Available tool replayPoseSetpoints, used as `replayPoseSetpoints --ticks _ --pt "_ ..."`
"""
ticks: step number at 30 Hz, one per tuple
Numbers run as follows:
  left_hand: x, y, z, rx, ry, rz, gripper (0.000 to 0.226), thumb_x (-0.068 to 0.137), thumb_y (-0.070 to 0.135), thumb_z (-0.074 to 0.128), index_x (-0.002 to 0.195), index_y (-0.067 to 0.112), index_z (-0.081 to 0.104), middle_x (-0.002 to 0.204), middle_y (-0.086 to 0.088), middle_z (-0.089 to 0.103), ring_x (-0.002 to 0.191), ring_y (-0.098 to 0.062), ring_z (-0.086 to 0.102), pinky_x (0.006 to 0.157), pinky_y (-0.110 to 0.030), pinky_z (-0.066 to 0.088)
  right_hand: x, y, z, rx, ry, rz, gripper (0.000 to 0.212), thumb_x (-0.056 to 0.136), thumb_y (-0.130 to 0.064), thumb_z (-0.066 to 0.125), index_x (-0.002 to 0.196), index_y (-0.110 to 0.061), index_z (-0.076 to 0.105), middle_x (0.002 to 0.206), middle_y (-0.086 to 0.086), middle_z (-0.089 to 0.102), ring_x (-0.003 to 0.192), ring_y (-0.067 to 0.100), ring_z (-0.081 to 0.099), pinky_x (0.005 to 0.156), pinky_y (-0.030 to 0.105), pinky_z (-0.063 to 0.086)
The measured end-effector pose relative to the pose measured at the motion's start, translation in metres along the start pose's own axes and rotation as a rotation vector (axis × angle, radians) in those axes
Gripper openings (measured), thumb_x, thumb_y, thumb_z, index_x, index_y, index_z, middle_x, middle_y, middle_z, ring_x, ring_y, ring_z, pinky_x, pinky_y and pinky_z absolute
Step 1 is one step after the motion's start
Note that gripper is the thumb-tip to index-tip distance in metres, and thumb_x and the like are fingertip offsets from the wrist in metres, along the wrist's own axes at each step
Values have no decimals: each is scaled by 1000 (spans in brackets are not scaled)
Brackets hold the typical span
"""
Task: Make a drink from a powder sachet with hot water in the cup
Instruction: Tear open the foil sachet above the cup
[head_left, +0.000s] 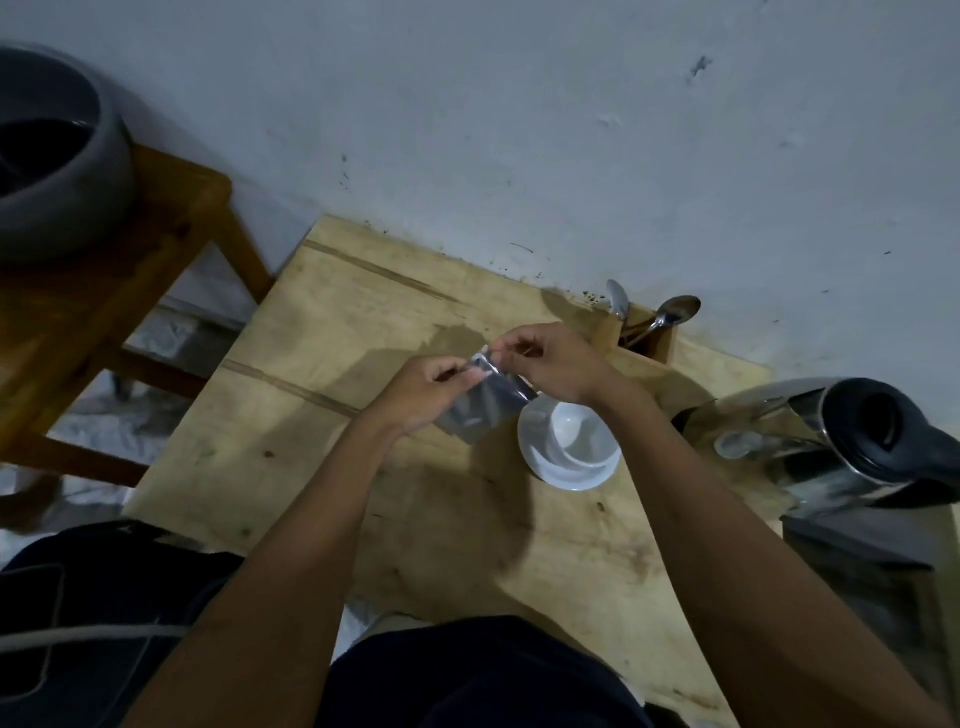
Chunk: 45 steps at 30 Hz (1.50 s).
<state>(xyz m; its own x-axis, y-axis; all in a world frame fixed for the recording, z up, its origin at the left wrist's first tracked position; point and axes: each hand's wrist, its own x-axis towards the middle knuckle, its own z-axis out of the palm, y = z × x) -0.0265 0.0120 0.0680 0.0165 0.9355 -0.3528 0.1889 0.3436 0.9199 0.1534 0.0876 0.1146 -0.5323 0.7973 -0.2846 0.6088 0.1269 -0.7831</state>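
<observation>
Both hands hold a silvery powder sachet (480, 405) above the wooden table (291, 415), just left of the cup. My left hand (426, 392) grips the sachet's left side and body. My right hand (550, 364) pinches its top corner. A white cup (579, 431) stands on a white saucer (566, 475) below my right wrist; it looks empty. A shiny steel kettle (831, 447) with a black open top sits at the right edge of the table.
A small wooden holder (647, 338) with two spoons (675, 312) stands against the wall behind the cup. A wooden stool (130, 260) with a large grey bowl (57, 156) is at the left. Dark cloth and a cable lie at lower left.
</observation>
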Motion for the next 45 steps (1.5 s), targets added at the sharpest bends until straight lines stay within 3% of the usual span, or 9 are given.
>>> replayPoseSetpoints --ticks 5,9,12,17,23,30,36,40,45 --pt "-11 16 8 -24 1 82 15 92 30 60 83 29 71 70 17 68 63 10 58 58 -8 43 -20 -1 -2 -4 65 -35 14 94 -20 65 97 -13 76 85 -8 71 75 1 62 72 21 50" --pt "-19 24 11 27 -13 101 19 93 32 58 81 26 71 74 5 65 63 -6 59 57 -28 50 -32 -3 -2 -13 51 -73 10 92 -15 67 95 -7 74 83 2 69 72 8 59 73 24 49" --pt "-23 28 12 96 -41 136 19 94 28 57 82 25 71 78 8 66 70 -3 58 66 -23 45 -36 -4 -5 -93 20 -97 10 89 -16 70 97 -10 73 82 5 71 74 12 62 78 34 53" --pt "-25 31 14 188 -55 121 18 91 31 59 88 23 74 85 11 69 83 -7 60 76 -26 45 -45 -14 -15 -343 -34 -146 10 88 -27 70 94 -19 73 86 -6 73 82 13 66 83 42 55" --pt "-31 45 13 284 -56 118 29 76 46 50 84 33 75 96 12 75 99 -12 68 92 -39 53 -55 -21 -21 -359 -93 -169 18 90 -35 66 94 -19 74 86 -7 74 86 14 70 82 45 56" --pt "-34 53 15 320 -88 156 25 79 38 52 82 28 75 89 9 75 93 -15 68 88 -41 52 -64 -31 -25 -367 -129 -138 16 92 -34 65 96 -20 74 72 -17 68 80 12 68 82 42 56" --pt "-34 55 15 302 -124 172 21 91 24 56 88 23 77 95 8 76 97 -10 68 86 -30 50 -66 -33 -24 -379 -140 -143 13 93 -27 63 85 -21 71 76 -11 72 78 14 68 79 43 56" --pt "-37 55 18 166 -46 164 23 91 22 54 83 18 75 92 0 76 91 -14 67 90 -35 49 -69 -30 -16 -374 -30 -265 13 94 -19 60 84 -14 67 82 0 73 79 19 67 76 43 53" --pt "-41 58 21 61 -1 136 20 91 19 56 83 15 74 74 16 70 74 7 58 74 -10 43 -67 -22 -8 -460 129 -418 14 95 -17 58 85 -9 64 75 2 65 68 21 58 63 38 47"
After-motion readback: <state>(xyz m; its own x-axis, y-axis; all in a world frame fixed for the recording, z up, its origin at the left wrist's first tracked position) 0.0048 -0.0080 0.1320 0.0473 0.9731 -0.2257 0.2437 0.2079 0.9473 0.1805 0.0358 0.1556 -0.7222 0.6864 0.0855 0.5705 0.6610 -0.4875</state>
